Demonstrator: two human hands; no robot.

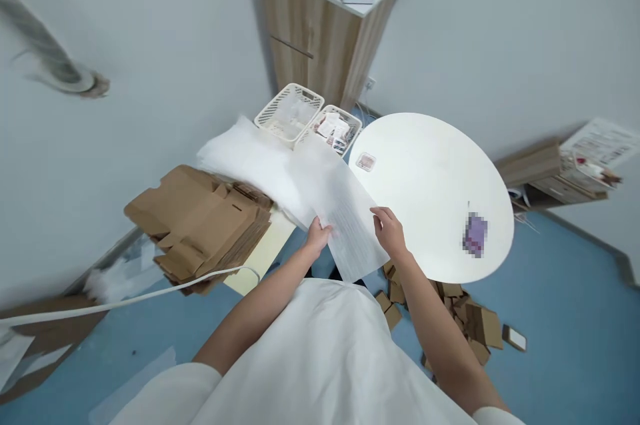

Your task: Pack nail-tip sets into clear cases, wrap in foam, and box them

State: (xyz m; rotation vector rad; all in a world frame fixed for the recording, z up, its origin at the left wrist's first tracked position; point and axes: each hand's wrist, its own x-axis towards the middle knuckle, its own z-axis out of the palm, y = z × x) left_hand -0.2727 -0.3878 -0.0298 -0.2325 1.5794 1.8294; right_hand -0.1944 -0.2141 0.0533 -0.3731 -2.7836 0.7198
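Observation:
A thin, translucent white foam sheet (345, 235) hangs in front of me, between the white stack and the round table. My left hand (317, 238) is closed on its left edge, thumb on top. At the right edge of the sheet, my right hand (390, 231) has its fingers bent and their tips at the border, seemingly pinching it. The sheet's upper part overlaps a thick pile of white foam sheets (250, 158). On the white round table (435, 178) lies a small clear packet with pinkish contents (367, 161).
Flattened cardboard boxes (200, 218) are stacked at left, with a white cable (175, 287) in front. Two white baskets (263, 119) stand before a wooden cabinet (320, 31). Small brown boxes (483, 325) litter the blue floor at right. A pixelated purple item (475, 235) rests on the table.

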